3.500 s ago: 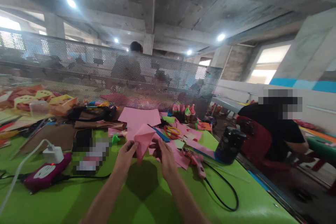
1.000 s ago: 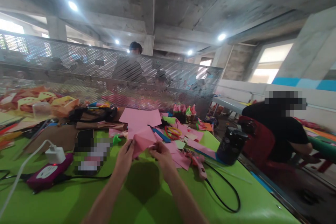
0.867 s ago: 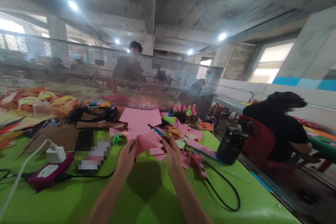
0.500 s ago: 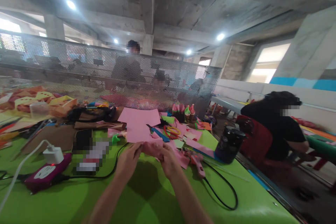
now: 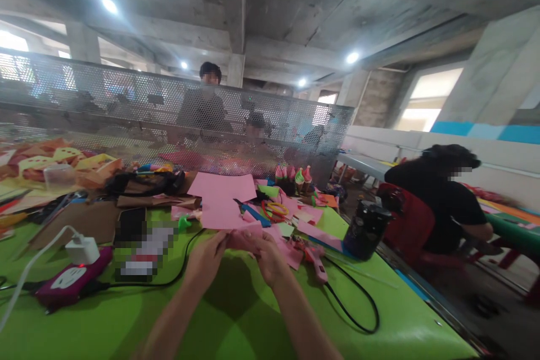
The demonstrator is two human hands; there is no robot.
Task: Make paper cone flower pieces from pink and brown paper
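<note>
Between my two hands is a small piece of pink paper (image 5: 241, 238), raised a little above the green table. My left hand (image 5: 211, 256) pinches its left end, and my right hand (image 5: 266, 256) grips the right end with the thumb on top. Just beyond lies a larger pink sheet (image 5: 221, 199), cut in a stepped shape. A pair of scissors (image 5: 255, 215) with blue blades and red and yellow handles lies to its right. Close to my right hand rests a pink glue gun (image 5: 316, 265) with a black cord.
A purple power strip (image 5: 70, 281) with a white charger (image 5: 83, 250) sits at left, near a dark phone (image 5: 131, 222). A black jar-like container (image 5: 366, 230) stands at the right edge. Paper scraps and a perforated metal screen (image 5: 270, 124) line the back. A seated person (image 5: 439, 197) is at right.
My hands keep their hold on the pink paper with barely any movement. The whole view has shifted slightly.
</note>
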